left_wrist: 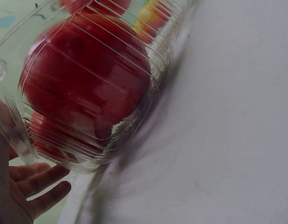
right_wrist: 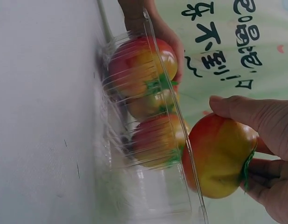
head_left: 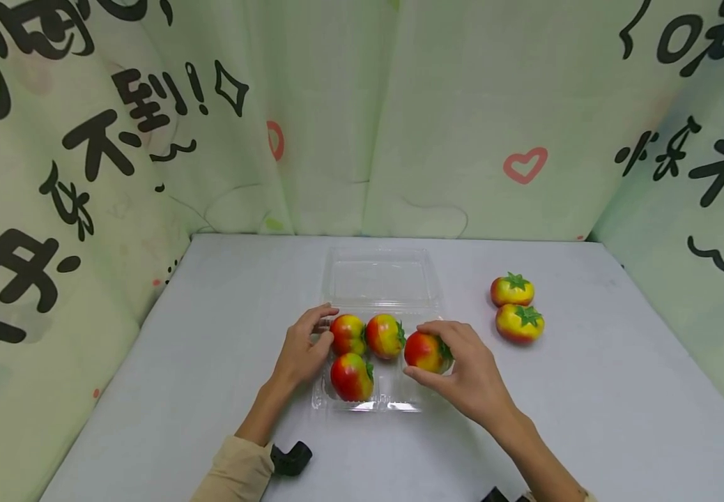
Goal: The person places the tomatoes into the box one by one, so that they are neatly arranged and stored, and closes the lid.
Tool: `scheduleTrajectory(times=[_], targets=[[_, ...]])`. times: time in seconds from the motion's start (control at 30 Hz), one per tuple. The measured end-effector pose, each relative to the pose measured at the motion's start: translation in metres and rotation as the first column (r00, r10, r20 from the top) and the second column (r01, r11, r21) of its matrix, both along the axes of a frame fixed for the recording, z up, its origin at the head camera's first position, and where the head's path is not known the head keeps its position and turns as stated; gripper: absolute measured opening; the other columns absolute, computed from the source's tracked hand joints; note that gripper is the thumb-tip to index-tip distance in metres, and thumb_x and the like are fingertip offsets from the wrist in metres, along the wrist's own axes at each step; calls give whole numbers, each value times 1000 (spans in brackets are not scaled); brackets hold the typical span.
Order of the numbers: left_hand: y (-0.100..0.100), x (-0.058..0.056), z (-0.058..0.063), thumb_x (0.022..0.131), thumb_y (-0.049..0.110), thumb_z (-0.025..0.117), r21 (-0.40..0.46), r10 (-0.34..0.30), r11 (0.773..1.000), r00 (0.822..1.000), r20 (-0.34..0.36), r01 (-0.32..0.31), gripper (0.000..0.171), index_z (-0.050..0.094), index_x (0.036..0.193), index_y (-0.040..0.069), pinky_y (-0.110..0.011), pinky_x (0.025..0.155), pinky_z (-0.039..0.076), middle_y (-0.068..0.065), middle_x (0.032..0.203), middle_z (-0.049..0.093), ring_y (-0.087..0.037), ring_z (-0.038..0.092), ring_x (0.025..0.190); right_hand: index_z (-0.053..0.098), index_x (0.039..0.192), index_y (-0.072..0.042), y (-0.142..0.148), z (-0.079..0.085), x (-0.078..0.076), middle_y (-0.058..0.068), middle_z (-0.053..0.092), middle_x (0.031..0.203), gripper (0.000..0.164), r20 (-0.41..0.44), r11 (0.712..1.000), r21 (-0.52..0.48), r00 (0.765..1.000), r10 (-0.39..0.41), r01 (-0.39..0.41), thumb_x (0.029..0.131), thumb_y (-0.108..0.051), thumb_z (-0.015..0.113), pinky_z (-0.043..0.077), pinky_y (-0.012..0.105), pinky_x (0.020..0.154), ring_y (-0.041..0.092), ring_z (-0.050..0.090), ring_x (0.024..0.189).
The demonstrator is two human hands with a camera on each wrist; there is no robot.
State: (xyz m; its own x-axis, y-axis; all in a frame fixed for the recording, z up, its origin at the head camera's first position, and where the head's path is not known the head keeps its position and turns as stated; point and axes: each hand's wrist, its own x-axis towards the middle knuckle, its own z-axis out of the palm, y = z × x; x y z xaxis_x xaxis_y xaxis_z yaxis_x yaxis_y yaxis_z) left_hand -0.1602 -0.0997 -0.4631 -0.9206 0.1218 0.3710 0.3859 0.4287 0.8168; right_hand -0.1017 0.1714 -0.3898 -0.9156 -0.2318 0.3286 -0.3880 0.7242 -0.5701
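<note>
A clear plastic clamshell box (head_left: 399,399) lies open on the table, its lid (head_left: 379,275) spread out at the back. Three red-and-yellow persimmons with green leafy tops are in it: one at the back left (head_left: 347,335), another at the back middle (head_left: 384,336), a third at the front left (head_left: 352,377). My right hand (head_left: 471,373) grips a fourth persimmon (right_wrist: 218,156) between thumb and fingers, over the box's right side, at the rim in the right wrist view. At the box's back left corner, my left hand (head_left: 302,352) rests with relaxed, fairly straight fingers (left_wrist: 46,198).
Two more persimmons, one yellow-topped in front (head_left: 520,323) and one behind (head_left: 512,289), sit close together to the right of the box. A white table (head_left: 587,418) stretches around them. Pale green printed curtains (head_left: 443,139) stand along the back and sides.
</note>
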Motion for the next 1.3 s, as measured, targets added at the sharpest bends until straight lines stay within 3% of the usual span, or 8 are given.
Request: scheduleTrajectory(times=[0.5, 0.7, 1.0, 1.3], targets=[[-1, 0, -3, 86, 4, 55, 9, -12, 1000, 1000, -14, 12, 42, 66, 126, -4, -52, 95, 57, -27, 137, 61, -37, 70, 102, 69, 122, -13, -7, -17, 1, 1, 70, 120, 57, 31, 1000, 1, 999, 16, -16, 72, -28, 93, 58, 47, 93, 22, 60, 113], [0, -2, -3, 85, 4, 54, -10, 2, 1000, 997, -71, -3, 41, 66, 123, -5, -50, 90, 59, -28, 133, 62, -36, 71, 98, 70, 122, -13, -9, -22, 0, -1, 70, 120, 57, 44, 1000, -11, 999, 26, -25, 72, -29, 93, 58, 47, 93, 21, 60, 113], [0, -1, -2, 86, 4, 55, 11, 0, 1000, 1000, -13, 0, 42, 67, 126, -2, -52, 95, 57, -26, 138, 61, -36, 71, 102, 70, 121, -12, -12, -26, 0, 0, 71, 121, 57, 49, 999, -20, 998, 40, -39, 72, -29, 93, 57, 48, 96, 22, 61, 114], [1, -3, -2, 86, 5, 55, 3, 1, 1000, 1000, -29, -1, 42, 66, 126, -2, -50, 94, 58, -25, 137, 62, -35, 71, 101, 70, 123, -13, -15, -29, -1, 0, 70, 122, 59, 74, 999, -24, 997, 35, -34, 72, -32, 93, 57, 48, 96, 22, 60, 115]])
